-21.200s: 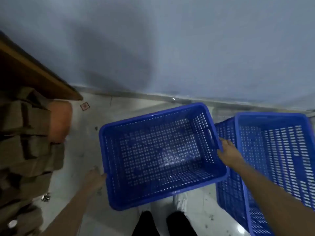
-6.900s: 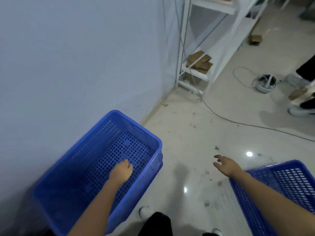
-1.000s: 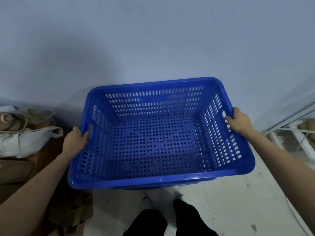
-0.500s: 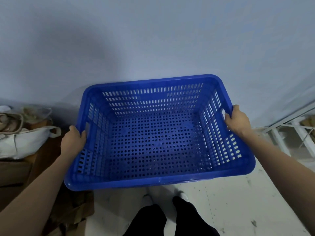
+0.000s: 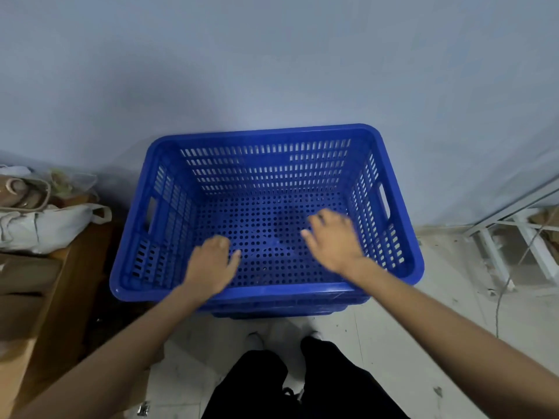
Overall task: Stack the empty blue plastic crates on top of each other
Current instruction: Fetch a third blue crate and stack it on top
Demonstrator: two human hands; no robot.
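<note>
An empty blue plastic crate (image 5: 266, 133) sits against the wall on top of other blue crates, whose rims (image 5: 281, 311) show just under its near edge. Both of my hands are inside it, over the perforated bottom. My left hand (image 5: 211, 263) is near the front left, fingers loosely curled, holding nothing. My right hand (image 5: 332, 237) is to the right of centre with fingers spread, slightly blurred, also holding nothing. Neither hand touches the side handles.
A brown cardboard box (image 5: 39, 297) with a white cloth bag (image 5: 42, 225) on it stands to the left of the crates. A white metal rack (image 5: 514, 246) and a thin cable (image 5: 502, 291) are on the right. My feet and dark trousers (image 5: 290, 385) are on the pale floor.
Both hands have let go of the crate's side handles and moved inside over its bottom. The crate has dropped down onto the stack below.
</note>
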